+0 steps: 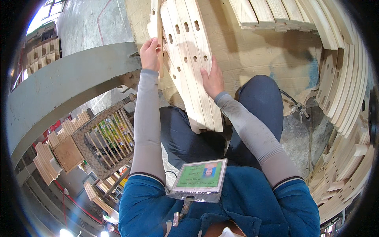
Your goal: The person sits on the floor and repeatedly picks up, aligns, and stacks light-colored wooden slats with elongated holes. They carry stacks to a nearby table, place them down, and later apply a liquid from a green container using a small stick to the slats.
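My L hand [150,53] grips thin wood stick [160,39]; R hand [213,81] open, flat on slotted curved slats [189,59]. Slats prob stiff, light; I'd grab by long edges.

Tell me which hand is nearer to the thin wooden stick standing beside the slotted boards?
The left. The left hand grips the thin wooden stick at its lower part. The right hand lies flat on the slotted wooden boards, to the right of the stick, not touching it.

Slotted boards' [189,59] lower ends behind the knees
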{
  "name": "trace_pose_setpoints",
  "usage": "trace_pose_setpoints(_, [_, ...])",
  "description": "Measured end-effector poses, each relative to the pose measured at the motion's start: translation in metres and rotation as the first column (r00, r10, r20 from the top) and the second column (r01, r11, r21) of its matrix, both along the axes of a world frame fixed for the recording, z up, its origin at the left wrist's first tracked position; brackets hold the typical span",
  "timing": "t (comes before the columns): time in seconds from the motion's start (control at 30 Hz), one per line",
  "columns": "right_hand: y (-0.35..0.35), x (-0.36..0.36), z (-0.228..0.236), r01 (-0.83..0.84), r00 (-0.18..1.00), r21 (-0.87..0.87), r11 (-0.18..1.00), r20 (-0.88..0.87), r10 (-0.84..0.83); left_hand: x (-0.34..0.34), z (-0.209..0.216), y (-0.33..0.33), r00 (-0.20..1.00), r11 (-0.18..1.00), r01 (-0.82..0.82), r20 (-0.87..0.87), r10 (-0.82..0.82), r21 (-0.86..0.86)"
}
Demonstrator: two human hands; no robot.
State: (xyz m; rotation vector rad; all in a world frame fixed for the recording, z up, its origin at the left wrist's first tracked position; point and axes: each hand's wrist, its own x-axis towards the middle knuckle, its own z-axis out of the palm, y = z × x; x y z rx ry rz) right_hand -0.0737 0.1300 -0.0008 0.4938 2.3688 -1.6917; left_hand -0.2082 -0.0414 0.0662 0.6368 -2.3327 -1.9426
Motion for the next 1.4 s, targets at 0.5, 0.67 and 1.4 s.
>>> trace_pose_setpoints(0.5, [-0.003,-0.001,-0.007,0.033,0.997,-0.008,0.999,-0.071,-0.033,0.098,-0.006,0.029,0.868,0.006,0.303,0.273,-0.414,-0.953])
trace_pose_setpoints(0.67, [-0.003,-0.002,-0.007,0.028,0.997,-0.017,0.999,-0.066,-0.029,0.08,0.004,0.04,0.657,-0.409,0.541,0.673,-0.34,-0.735])
trace_pose_setpoints(1.4, [0.003,-0.007,0.001,-0.009,0.994,-0.139,0.99,-0.105,-0.006,0.0,-0.007,-0.052,0.996,0.514,-0.026,-0.064,-0.056,-0.858])
